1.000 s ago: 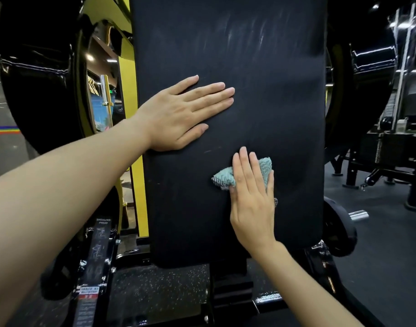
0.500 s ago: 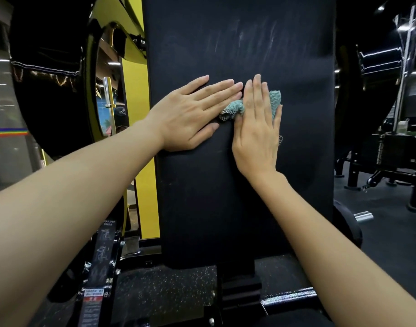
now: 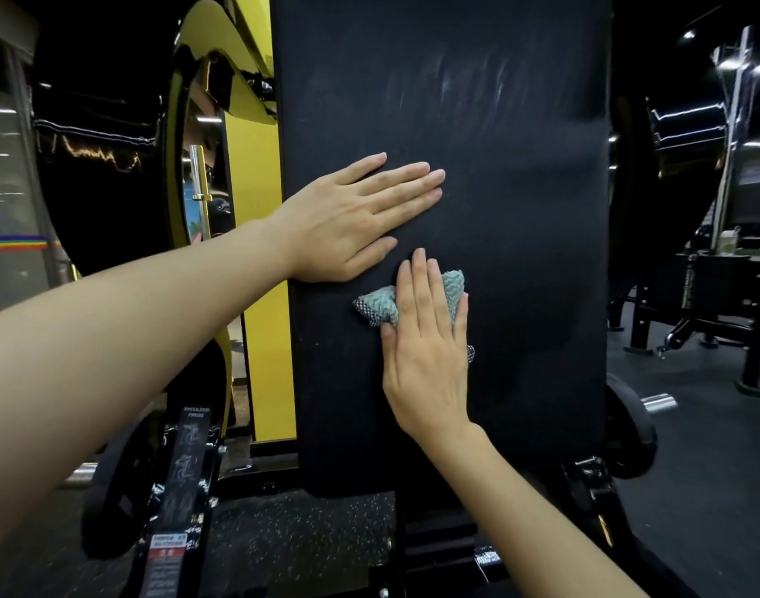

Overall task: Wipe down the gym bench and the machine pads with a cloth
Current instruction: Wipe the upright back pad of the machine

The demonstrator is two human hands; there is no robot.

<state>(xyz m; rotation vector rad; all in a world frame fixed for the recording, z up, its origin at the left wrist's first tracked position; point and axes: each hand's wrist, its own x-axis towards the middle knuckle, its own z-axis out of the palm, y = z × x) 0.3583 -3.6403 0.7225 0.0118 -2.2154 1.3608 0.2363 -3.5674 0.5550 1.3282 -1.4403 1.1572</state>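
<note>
Right hand (image 3: 425,351) presses flat on the cloth (image 3: 380,306), half hiding it; left hand (image 3: 352,217) lies released, flat on the pad (image 3: 520,252).

Two hands (image 3: 356,217) (image 3: 427,360), one cloth (image 3: 380,306), one pad (image 3: 511,200)

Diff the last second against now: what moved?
The right hand, pressing the crumpled teal cloth, swept up the black padded backrest until level with the left hand, then came back down below it. The left hand stayed flat at the backrest's left edge.
</note>
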